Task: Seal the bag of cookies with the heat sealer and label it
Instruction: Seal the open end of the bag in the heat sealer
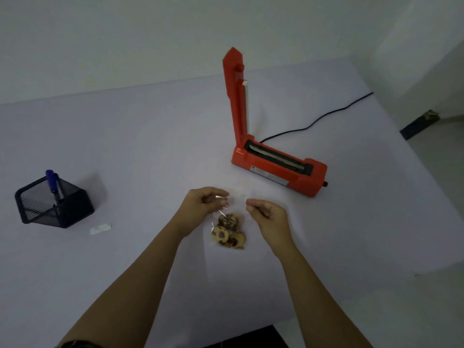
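A clear plastic bag of chocolate-chip cookies [229,233] lies on the white table between my hands, its open top pointing away from me. My left hand [204,203] pinches the top left edge of the bag. At the top right edge, my right hand [267,213] pinches the plastic with curled fingers. The orange heat sealer [278,168] stands just beyond, to the right, with its arm [234,96] raised upright and the sealing strip exposed. A small white label [101,228] lies on the table to the left.
A black mesh pen holder [54,205] with a blue pen [52,182] stands at the left. The sealer's black cord [324,120] runs back right toward the table edge. The table [150,146] ends at a wall behind and drops off at the right.
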{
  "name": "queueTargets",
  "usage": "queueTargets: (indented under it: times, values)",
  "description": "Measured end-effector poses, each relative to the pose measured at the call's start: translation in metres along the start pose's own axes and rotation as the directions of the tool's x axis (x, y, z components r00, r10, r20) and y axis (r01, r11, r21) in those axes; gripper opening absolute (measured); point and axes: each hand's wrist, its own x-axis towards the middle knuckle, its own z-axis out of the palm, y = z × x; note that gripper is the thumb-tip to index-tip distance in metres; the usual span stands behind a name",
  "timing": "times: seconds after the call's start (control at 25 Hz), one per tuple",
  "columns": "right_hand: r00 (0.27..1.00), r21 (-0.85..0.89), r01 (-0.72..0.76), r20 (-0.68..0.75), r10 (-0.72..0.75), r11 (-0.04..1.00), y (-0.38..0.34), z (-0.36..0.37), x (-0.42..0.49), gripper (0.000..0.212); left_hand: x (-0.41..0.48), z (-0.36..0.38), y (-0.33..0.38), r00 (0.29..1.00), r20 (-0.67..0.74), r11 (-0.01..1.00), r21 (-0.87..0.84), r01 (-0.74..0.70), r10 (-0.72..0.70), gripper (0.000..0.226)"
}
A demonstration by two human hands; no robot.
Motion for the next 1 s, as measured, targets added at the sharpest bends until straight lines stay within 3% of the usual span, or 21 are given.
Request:
queueTargets:
  times: [0.2, 0.36, 0.48, 0.6, 0.68, 1.0]
  values:
    - [0.994, 0.043, 0.029, -0.103, -0.024, 0.999, -0.003, -0.032, 0.003, 0.017, 0.014, 0.04, 0.012, 0.995, 0.086, 0.995, -0.082, 0.052, -0.045, 0.018]
    - [0.987, 0.086, 0.038, -0.156, -0.024, 0.996, -0.009, -0.051, 0.007, 0.016, 0.025, 0.064, 0.018, 0.997, 0.058, 0.983, -0.176, 0.058, -0.049, 0.03]
    - [0.982, 0.097, 0.05, -0.186, -0.032, 0.994, -0.012, -0.058, 0.012, 0.019, 0.034, 0.072, 0.015, 0.987, 0.035, 0.95, -0.267, 0.159, -0.155, 0.037]
    - [0.98, 0.113, 0.062, -0.197, -0.039, 0.992, -0.015, -0.059, 0.016, 0.022, 0.04, 0.074, 0.012, 0.987, 0.044, 0.971, -0.179, 0.158, -0.153, 0.022]
    - [0.981, 0.118, 0.065, -0.187, -0.042, 0.991, -0.016, -0.058, 0.016, 0.022, 0.04, 0.074, 0.013, 0.99, 0.036, 0.982, -0.126, 0.141, -0.137, 0.026]
    - [0.981, 0.15, 0.046, -0.192, -0.016, 0.988, -0.023, -0.057, 0.018, 0.02, 0.037, 0.074, 0.013, 0.985, 0.088, 0.969, -0.19, 0.16, -0.145, 0.032]
